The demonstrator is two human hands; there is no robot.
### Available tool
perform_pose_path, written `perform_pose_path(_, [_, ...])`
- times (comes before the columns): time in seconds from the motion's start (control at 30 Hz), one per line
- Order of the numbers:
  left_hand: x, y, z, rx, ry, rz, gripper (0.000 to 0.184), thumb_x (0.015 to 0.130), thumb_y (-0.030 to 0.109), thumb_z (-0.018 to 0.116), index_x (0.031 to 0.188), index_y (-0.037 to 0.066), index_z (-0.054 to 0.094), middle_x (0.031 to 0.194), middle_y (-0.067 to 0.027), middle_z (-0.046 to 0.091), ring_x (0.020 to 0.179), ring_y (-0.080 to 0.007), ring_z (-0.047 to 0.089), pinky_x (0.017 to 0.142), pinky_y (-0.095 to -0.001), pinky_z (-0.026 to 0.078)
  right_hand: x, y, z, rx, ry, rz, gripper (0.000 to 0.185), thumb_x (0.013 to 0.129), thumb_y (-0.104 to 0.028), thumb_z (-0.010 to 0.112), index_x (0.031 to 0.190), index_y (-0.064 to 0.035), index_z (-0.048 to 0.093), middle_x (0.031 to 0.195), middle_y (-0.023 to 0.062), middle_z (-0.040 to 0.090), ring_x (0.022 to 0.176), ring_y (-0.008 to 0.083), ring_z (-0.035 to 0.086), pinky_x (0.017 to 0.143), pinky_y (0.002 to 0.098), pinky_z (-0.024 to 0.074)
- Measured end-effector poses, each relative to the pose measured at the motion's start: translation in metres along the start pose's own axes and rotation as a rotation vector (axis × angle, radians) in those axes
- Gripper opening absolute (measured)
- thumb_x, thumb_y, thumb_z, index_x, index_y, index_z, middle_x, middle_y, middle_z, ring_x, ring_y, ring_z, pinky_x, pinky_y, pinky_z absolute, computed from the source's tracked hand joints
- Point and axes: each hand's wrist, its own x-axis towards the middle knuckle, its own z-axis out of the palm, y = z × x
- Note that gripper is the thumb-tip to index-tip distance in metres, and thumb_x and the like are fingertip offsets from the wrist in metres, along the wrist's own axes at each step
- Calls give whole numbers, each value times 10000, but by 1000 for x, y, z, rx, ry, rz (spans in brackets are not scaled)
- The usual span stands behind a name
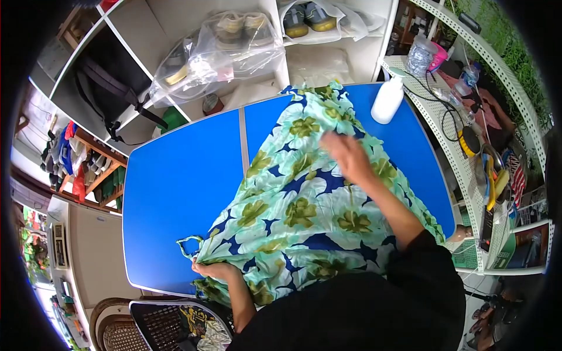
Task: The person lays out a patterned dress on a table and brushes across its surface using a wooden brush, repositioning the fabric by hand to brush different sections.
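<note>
A floral dress (300,213) in mint green, navy and olive lies spread over the blue folding table (181,175), with its near part draped towards my body. A thin strap loop (188,245) sticks out at its left edge. Just below that loop, my left hand (218,270) is closed on the edge of the fabric; the fingertips are partly hidden by the cloth. Over the upper middle of the dress is my right hand (349,159), slightly blurred, palm down with its fingers stretched out. It holds nothing.
A white pump bottle (388,100) stands at the table's far right. Behind are shelves with bagged shoes (234,32). A white perforated rack (468,193) with cables, a brush (468,141) and tools borders the right side. A dark basket (170,322) holding cloth sits at the near left.
</note>
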Motion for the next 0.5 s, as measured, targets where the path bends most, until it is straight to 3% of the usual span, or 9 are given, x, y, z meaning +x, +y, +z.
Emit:
perform_pose_path(0.03, [0,0,-1,11,-6,12,367,911,335,298,1049,35,458,1014,-111,469,943,-240,502,834,-369,449,-11,-14,-3,60,-201,-107,464,801,-68,549,1257,-136,500,975,178,550,880,358,537,723,433,459])
perform_pose_path(0.13, [3,-3,-4,-44,-19,11,345,910,302,311,1053,28,465,1025,-114,458,949,-252,491,855,-376,423,-37,12,-17,-84,-214,-11,430,801,-79,548,1227,-132,527,1008,180,556,909,362,529,757,443,447])
perform_pose_path(0.17, [7,-8,-7,65,-52,92,341,915,294,312,1054,24,468,1021,-112,459,954,-252,483,869,-371,406,-46,38,-18,-166,-9,120,490,784,-35,546,1246,-197,514,940,111,574,805,324,548,664,427,447])
perform_pose_path(0.2, [13,-16,-13,177,-82,171,337,919,285,312,1054,21,472,1018,-111,460,960,-252,476,883,-365,390,-53,67,-27,-111,2,344,454,820,-69,519,1257,-188,499,951,129,570,811,332,548,682,427,452])
perform_pose_path(0.27, [11,-17,-17,358,-177,320,335,941,266,319,1062,0,482,999,-107,467,974,-237,446,924,-341,330,-52,81,-52,-427,247,401,383,867,-142,516,1251,-154,512,969,160,567,849,321,560,738,404,458])
perform_pose_path(0.37, [4,-17,-9,319,-325,302,309,951,243,337,1023,-19,484,958,-94,464,904,-205,437,861,-324,347,-32,16,-50,-57,496,327,340,872,-153,530,1209,-108,549,989,155,577,898,310,563,778,385,453])
perform_pose_path(0.43, [5,-19,-7,305,-517,416,271,944,226,361,937,2,514,924,-87,492,875,-220,454,870,-334,333,-25,-33,-26,165,269,15,336,861,-118,552,1193,-65,552,1037,155,594,916,316,568,791,386,453])
perform_pose_path(0.47, [5,-21,-7,460,-588,494,240,922,222,399,905,23,533,927,-81,512,887,-229,472,912,-372,304,-30,-64,-11,292,136,34,323,848,-113,579,1169,-79,578,1104,137,590,994,322,553,841,389,445])
perform_pose_path(0.5, [4,-19,-8,621,-645,570,209,901,218,437,872,45,552,929,-75,531,900,-238,490,954,-411,275,-30,-90,0,341,-74,-39,363,825,-102,596,1187,-115,572,1012,136,601,927,322,563,795,389,461])
